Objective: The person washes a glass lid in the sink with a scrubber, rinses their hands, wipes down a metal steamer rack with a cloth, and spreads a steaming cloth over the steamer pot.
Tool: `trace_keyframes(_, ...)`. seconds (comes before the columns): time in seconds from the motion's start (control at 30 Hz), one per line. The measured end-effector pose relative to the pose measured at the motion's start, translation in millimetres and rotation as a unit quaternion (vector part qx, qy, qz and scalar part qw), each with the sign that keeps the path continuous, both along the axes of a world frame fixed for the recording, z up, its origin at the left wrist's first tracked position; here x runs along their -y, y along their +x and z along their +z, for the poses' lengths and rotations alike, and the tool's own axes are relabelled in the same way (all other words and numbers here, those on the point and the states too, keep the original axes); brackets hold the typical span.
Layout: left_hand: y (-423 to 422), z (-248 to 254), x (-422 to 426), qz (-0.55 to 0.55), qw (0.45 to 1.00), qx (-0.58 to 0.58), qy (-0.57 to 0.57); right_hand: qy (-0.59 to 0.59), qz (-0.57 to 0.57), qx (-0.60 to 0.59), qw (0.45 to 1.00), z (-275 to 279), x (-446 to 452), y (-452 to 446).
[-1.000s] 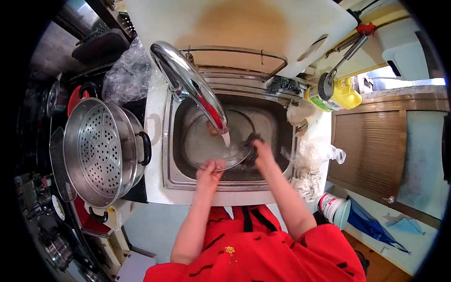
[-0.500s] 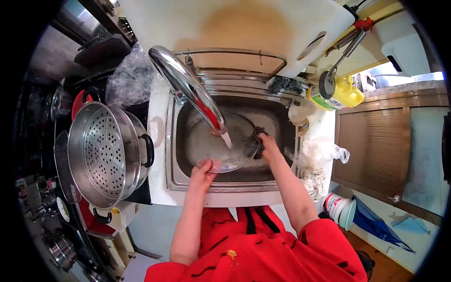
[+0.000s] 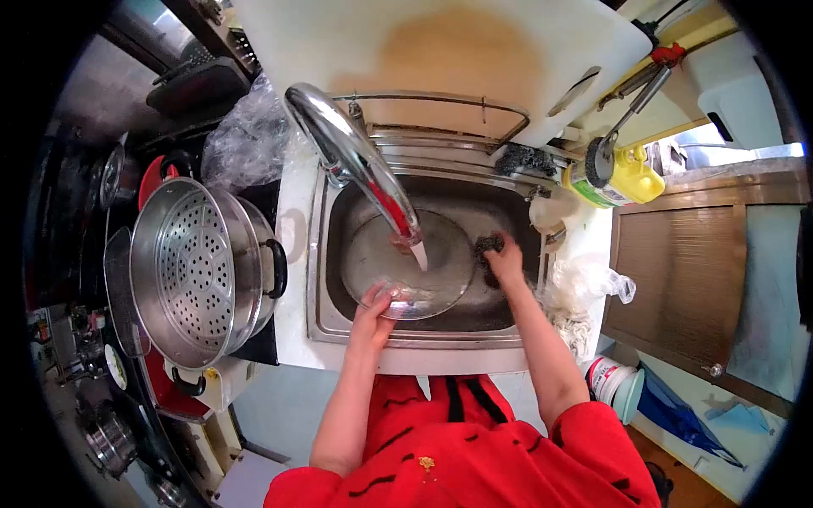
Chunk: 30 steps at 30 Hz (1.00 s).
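Water runs from the chrome faucet onto a round, clear glass lid tilted inside the steel sink. My left hand grips the lid's near left rim, fingers on the glass. My right hand is closed on a dark scrubber just right of the lid, apart from its rim. A brownish thing lies partly behind the faucet spout; I cannot make out what it is.
A steamer pot with black handles stands left of the sink. Clear plastic wrap lies behind it. To the right are a yellow bottle, a plastic bag and a white cloth. A cutting board stands behind.
My right hand has moved right with the scrubber, off the lid's rim. My left hand keeps its hold on the lid. The whole view has shifted slightly.
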State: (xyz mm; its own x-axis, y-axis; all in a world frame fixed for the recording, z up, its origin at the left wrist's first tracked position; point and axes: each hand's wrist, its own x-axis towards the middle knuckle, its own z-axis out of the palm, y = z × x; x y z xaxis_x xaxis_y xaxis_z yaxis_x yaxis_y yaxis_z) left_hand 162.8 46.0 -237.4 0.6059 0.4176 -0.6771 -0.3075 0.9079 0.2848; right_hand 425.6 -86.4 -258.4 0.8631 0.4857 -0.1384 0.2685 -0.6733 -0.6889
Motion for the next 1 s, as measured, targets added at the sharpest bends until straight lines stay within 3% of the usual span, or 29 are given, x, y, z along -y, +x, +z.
trace_keyframes(0.23, 12, 20, -3, -0.155, 0.984, 0.089, 0.024, 0.029, 0.059, 0.066, 0.996, 71, -8, -5)
trace_keyframes(0.37, 11, 44, -11, -0.183, 0.976, 0.099, 0.058, 0.035, 0.1, 0.098, 0.99, 82, -3, -9)
trace_keyframes(0.57, 13, 83, -22, -0.2, 0.961, -0.009, 0.191, 0.054, 0.084, 0.04, 0.994, 86, -6, -16)
trace_keyframes(0.63, 15, 95, -23, -0.221, 0.87, -0.14, 0.418, 0.073, 0.07, -0.002, 0.995, 91, -13, -18)
trace_keyframes(0.67, 15, 103, -24, -0.219, 0.87, -0.141, 0.419, 0.076, 0.079, -0.001, 0.994, 94, -17, -18)
trace_keyframes(0.73, 18, 119, -27, -0.273, 0.631, -0.25, 0.682, 0.08, 0.089, 0.001, 0.993, 101, -27, -17)
trace_keyframes(0.77, 20, 117, -26, -0.272, 0.632, -0.251, 0.681, 0.089, 0.079, -0.011, 0.993, 105, -31, -17)
trace_keyframes(0.83, 25, 114, -22, -0.225, 0.508, -0.236, 0.797, 0.096, 0.07, -0.022, 0.993, 108, -33, -17)
trace_keyframes(0.93, 23, 103, -20, -0.235, 0.464, -0.232, 0.822, 0.082, 0.086, -0.001, 0.993, 108, -26, -15)
trace_keyframes(0.97, 22, 95, -19, -0.238, 0.44, -0.229, 0.835, 0.125, -0.022, -0.199, 0.972, 109, -22, -15)
trace_keyframes(1.0, 22, 89, -18, -0.237, 0.443, -0.228, 0.834, 0.161, -0.129, -0.387, 0.899, 108, -20, -16)
